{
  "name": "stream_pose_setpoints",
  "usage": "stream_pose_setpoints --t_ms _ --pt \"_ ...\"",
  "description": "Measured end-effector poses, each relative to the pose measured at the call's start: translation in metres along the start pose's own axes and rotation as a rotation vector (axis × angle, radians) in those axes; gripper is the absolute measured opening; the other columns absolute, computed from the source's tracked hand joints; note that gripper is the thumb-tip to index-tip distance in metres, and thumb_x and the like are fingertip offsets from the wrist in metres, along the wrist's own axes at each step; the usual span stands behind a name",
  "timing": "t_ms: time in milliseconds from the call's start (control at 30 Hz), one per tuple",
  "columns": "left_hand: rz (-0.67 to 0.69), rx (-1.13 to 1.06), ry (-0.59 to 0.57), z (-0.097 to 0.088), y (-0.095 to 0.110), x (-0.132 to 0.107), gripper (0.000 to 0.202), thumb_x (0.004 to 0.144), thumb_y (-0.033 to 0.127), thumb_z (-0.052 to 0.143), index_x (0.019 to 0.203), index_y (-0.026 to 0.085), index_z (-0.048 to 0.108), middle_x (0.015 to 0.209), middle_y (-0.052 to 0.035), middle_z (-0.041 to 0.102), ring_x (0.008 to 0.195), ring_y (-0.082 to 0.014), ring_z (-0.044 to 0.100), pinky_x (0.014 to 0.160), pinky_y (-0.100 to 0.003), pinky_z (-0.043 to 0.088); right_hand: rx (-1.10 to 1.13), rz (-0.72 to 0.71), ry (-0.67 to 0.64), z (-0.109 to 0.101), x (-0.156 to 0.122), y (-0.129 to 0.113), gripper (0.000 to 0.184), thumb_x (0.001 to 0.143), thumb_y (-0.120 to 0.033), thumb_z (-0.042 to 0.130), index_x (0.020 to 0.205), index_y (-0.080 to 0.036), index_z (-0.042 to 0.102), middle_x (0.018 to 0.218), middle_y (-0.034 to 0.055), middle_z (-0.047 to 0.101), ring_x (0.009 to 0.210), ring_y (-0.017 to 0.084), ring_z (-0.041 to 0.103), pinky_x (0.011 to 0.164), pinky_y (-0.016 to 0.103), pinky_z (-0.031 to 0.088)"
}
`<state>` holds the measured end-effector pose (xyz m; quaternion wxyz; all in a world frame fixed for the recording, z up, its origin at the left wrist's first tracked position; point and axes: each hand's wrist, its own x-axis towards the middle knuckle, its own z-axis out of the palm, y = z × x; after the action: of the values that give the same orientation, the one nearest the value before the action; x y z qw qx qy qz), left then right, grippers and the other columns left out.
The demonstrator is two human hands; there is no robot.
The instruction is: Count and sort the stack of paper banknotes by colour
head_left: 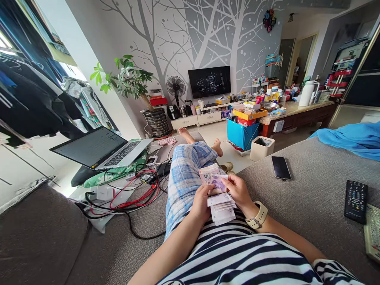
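Note:
My left hand (202,202) is closed around a small stack of banknotes (207,174), thumb on top, above my lap. My right hand (238,189), with a cream watch strap (257,215) at the wrist, pinches the right edge of a purple banknote (219,183) lying over that stack. Below the fingers, several pale banknotes (223,211) hang fanned out toward my striped shirt. How they are held between the fingers is partly hidden. Blue plaid trousers (181,174) lie behind the notes.
On the sofa (311,190) to my right lie a phone (281,168) and a black remote control (356,202). An open laptop (118,152) and tangled cables (142,194) are at my left. A bin (262,149) and a cluttered table (297,113) stand ahead.

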<state>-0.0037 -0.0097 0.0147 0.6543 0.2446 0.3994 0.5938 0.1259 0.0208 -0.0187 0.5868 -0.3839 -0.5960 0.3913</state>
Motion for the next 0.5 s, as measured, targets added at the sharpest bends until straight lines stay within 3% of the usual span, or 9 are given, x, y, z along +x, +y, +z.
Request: stream_pose_setpoints --t_ms 133,300,500 --pt "-0.014 -0.014 0.006 0.0003 -0.0004 0.0011 0.019 0.067 0.014 0.066 0.086 0.012 0.066 0.072 -0.0056 0.071 0.058 -0.0167 0.065 0.064 -0.03 0.054 -0.018 0.006 -0.003 -0.0006 -0.0004 -0.0005 0.038 0.085 -0.048 0.056 0.061 -0.02 0.046 0.054 -0.0031 0.047 0.052 0.013 0.042 0.051 0.025 0.033" --pt "-0.11 -0.09 -0.005 0.0024 0.0 0.0027 0.031 0.078 0.029 0.059 0.102 0.009 0.066 0.083 -0.0116 0.074 0.07 -0.0229 0.071 0.073 -0.037 0.056 -0.042 -0.03 0.003 -0.0009 -0.0011 -0.003 0.039 0.088 -0.048 0.052 0.061 -0.021 0.046 0.054 -0.0023 0.047 0.053 0.014 0.043 0.053 0.026 0.034" --pt "-0.092 -0.102 -0.006 0.0042 0.0015 0.0025 0.031 0.082 0.029 0.056 0.103 0.008 0.066 0.084 -0.012 0.074 0.074 -0.0237 0.071 0.074 -0.036 0.057 -0.008 -0.086 -0.018 -0.0007 -0.0029 -0.0075 0.038 0.09 -0.045 0.05 0.061 -0.021 0.044 0.055 -0.0031 0.044 0.053 0.013 0.04 0.053 0.026 0.032"
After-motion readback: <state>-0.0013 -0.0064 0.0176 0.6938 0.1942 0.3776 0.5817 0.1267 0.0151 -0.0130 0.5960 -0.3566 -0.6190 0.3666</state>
